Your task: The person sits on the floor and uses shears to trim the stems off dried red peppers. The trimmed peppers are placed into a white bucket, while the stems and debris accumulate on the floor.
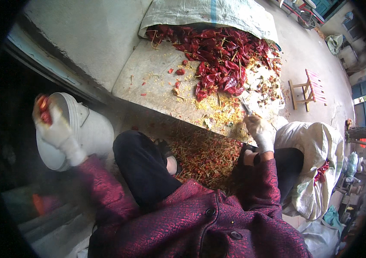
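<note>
My left hand (53,124), in a pale glove, is closed round some dried red chilli (43,107) over the rim of a white plastic bucket (92,133) at the left. My gloved right hand (256,129) grips metal scissors (245,105) at the front edge of a low board (142,73). On the board a heap of dried red chillies (219,77) lies beside scattered yellow seeds (217,112) and cut stems. A woven sack (209,10) covers the back of the heap.
Chilli scraps (200,159) litter the ground between my feet. A white sack (310,159) with chillies inside sits at my right. A striped folding stool (310,88) stands beyond the board. A wheeled cart (305,17) is at the far back. A wall (75,38) borders the left.
</note>
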Available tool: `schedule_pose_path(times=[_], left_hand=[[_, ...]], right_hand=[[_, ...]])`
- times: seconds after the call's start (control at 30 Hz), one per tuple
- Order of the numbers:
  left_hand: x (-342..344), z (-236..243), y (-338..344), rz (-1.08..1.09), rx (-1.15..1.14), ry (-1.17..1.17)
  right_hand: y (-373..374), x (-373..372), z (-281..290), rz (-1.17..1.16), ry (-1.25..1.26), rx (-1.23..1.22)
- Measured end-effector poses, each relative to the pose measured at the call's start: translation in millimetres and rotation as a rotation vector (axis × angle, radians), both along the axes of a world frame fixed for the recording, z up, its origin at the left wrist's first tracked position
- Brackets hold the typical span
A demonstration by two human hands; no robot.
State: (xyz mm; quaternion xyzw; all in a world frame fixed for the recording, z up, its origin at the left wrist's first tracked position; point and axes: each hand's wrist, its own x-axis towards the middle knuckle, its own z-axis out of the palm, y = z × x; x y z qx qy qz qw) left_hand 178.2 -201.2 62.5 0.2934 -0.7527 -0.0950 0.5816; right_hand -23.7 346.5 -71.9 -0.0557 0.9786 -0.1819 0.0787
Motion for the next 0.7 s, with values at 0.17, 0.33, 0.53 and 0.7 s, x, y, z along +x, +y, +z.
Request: schedule_pose_path(times=[0.17,0.33,0.53,0.7], left_hand=[[62.5,-12.6,-74.5,0.493,0.053,-0.92],[-16.8,-19.4,1.3,-0.424,0.256,-0.362],[-191.9,-78.1,125.0,-0.928,0.093,-1.14],[-221.8,-155.2,155.7,-0.74,-0.144,-1.435]], right_hand=[[22.5,-6.9,-14.3,0.008,0.378,0.068],[29.2,-4.3,-43.4,0.093,0.523,0.111],[23.8,-1.5,-60.3,0.15,0.566,0.179],[21.7,-8.6,-74.2,0.08,0.544,0.202]])
